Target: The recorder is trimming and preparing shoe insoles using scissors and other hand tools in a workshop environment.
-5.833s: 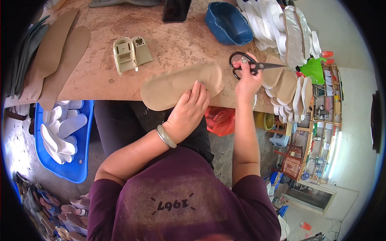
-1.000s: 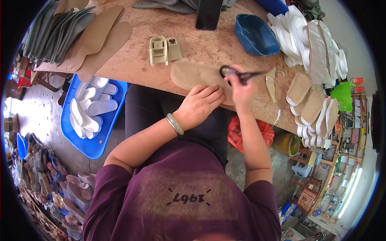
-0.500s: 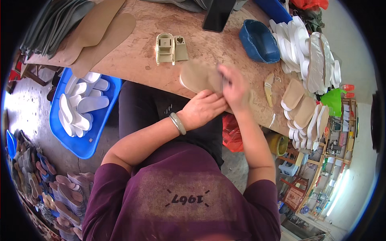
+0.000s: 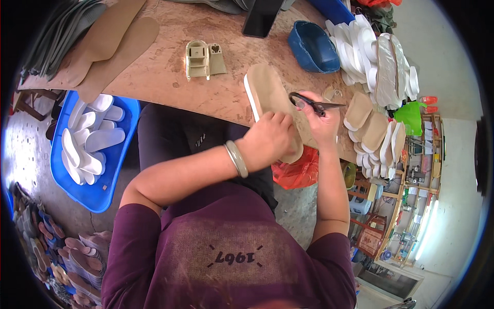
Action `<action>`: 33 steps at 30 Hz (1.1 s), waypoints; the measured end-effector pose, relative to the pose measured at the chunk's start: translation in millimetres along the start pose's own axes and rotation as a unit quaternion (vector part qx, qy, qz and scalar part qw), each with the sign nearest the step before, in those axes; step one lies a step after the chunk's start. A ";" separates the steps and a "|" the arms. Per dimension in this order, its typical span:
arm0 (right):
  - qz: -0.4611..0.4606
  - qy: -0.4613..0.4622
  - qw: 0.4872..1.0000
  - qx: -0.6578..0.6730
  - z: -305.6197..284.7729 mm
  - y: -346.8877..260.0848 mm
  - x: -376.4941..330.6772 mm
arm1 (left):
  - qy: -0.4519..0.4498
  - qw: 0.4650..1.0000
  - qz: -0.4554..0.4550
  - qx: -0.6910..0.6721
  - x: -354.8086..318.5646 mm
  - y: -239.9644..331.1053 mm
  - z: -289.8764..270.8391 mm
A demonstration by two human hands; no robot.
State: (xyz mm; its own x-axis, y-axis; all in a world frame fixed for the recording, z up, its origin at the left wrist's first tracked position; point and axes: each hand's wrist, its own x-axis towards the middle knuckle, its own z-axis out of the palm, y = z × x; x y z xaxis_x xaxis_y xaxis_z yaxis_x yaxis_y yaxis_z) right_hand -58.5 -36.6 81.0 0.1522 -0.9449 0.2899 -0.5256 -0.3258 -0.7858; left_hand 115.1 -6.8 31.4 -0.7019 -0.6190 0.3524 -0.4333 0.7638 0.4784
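A beige-topped shoe sole with a white edge (image 4: 267, 87) lies lengthwise at the near edge of the table, its lower end reaching past that edge. My left hand (image 4: 267, 136), wearing a pale bangle, presses on the lower part with its fingers curled over it. Just right of the sole, my right hand (image 4: 324, 121) is closed round small black scissors (image 4: 315, 104), whose pointed tip faces right. A pale scrap (image 4: 332, 93) lies beyond that hand, partly hidden by it. Left of the sole stands a cream tape dispenser (image 4: 197, 61).
A dark blue bowl (image 4: 315, 47) and a phone (image 4: 261, 18) lie farther back. At right are beige-topped soles (image 4: 373, 129) and stacked white soles (image 4: 355, 49). Brown sheets (image 4: 123, 49) cover the left corner. Below stands a blue tub (image 4: 92, 198) of white soles; a red bag (image 4: 298, 170) hangs low.
The sole was blurred and slanted; it now lies lengthwise. My right hand has moved right, away from the left hand, and the scissors show plainly. My left hand has shifted onto the sole's lower part.
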 end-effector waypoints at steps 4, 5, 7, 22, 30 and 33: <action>-0.091 -0.078 0.992 -0.027 8.1 -0.3 11.3 | 0.046 0.982 -0.056 0.173 -12.5 11.0 28.2; -0.114 -0.153 0.981 -0.045 10.5 -4.0 15.2 | 0.023 0.974 -0.033 0.223 -17.5 7.6 30.5; -0.171 -0.257 0.944 -0.116 18.1 -9.1 22.4 | 0.000 0.963 -0.012 0.269 -22.2 5.4 34.5; -0.266 -0.132 0.947 -0.122 49.4 33.3 65.2 | 0.011 0.975 0.027 0.220 -28.7 2.3 23.4; 0.076 0.175 0.954 0.230 33.0 31.4 82.2 | 0.064 0.994 0.087 0.032 -27.2 -22.9 -24.3; 0.024 0.092 0.987 0.131 13.7 21.5 62.6 | -0.175 0.977 -0.122 0.006 -14.2 -22.7 -61.0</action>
State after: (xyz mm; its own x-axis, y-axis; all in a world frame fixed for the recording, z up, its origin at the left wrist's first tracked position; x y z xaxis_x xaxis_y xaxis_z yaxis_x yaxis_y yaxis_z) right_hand -48.8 -103.2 74.8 -0.0350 -0.9453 0.3243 -0.2913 -0.3007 -0.9081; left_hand 169.4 -26.5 64.6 -0.7264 -0.6838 -0.0694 -0.6170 0.6042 0.5042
